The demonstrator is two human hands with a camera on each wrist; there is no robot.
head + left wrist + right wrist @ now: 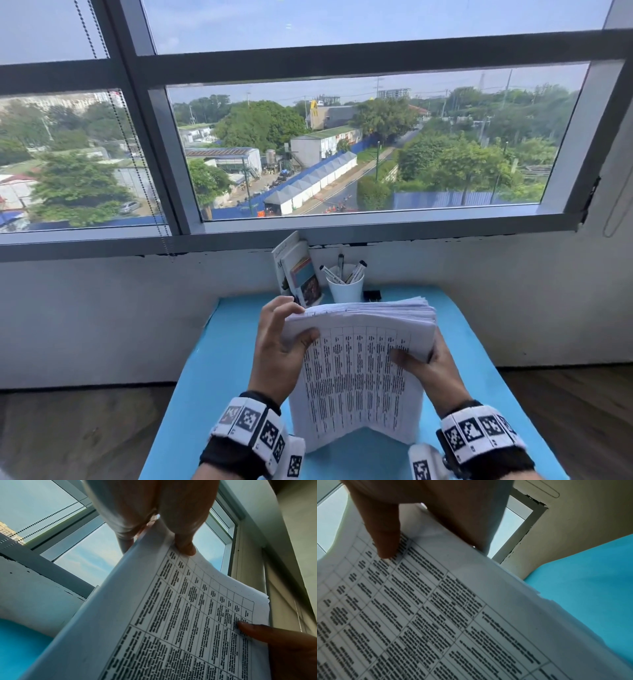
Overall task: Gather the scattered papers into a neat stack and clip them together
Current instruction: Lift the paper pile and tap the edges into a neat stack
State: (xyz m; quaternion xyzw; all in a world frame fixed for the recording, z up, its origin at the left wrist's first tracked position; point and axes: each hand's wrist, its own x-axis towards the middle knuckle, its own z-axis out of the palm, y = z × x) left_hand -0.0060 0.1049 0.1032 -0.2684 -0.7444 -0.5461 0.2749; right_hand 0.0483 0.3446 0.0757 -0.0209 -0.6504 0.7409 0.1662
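The stack of papers (pixel 356 373) is held upright on the blue table (pixel 219 377), pinched at its top corners between thumb and fingers of the left hand (pixel 277 353) and right hand (pixel 424 370). The sheets are judged light, floppy and slippery; both side edges should be gripped.

Broad daylight pours through a big grey-framed window (pixel 342 61) looking out over trees and rooftops. A bead cord (pixel 130 147) hangs at its left. Below runs a white wall (pixel 102 308), a blue table (pixel 219 370) pushed against it, dark wood floor (pixel 575 411) either side.
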